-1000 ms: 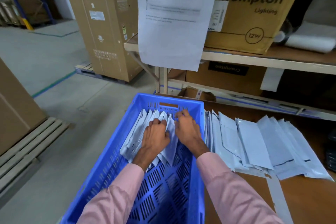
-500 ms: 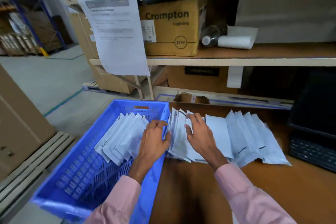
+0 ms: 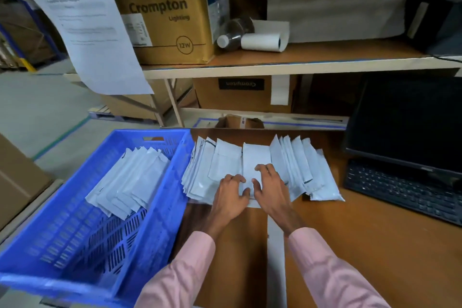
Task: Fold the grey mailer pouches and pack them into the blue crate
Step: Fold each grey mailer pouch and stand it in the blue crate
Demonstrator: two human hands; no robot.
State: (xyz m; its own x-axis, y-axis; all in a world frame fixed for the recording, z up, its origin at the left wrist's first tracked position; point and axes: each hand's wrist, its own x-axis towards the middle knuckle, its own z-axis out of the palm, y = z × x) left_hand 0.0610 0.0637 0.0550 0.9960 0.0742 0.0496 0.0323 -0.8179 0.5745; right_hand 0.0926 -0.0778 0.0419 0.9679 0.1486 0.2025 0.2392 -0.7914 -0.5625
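On the brown table (image 3: 350, 245), right of the blue crate (image 3: 172, 182), the grey mailer pouches (image 3: 295, 165) lie fanned in an overlapping row. Both my hands sit on the middle pouch (image 3: 256, 157): left hand (image 3: 231, 196) with curled fingers at its near edge, thumb on its face; right hand (image 3: 271, 191) spread, fingertips pressing down on it. Neither has it lifted; whether the left actually pinches the edge I can't tell. A folded batch (image 3: 130, 180) already leans in the crate's far half.

Handling guess: thin plastic film, very light, floppy, slick. Neighbours will slide along if I drag one. Best to pin with flat fingers, pinch a near corner or the long edge, peel it off the stack, then crease firmly since film springs back. Not fragile; a loose grip will let it slip.

Keyboard (image 3: 400, 192) and dark monitor (image 3: 410, 120) sit to the right.
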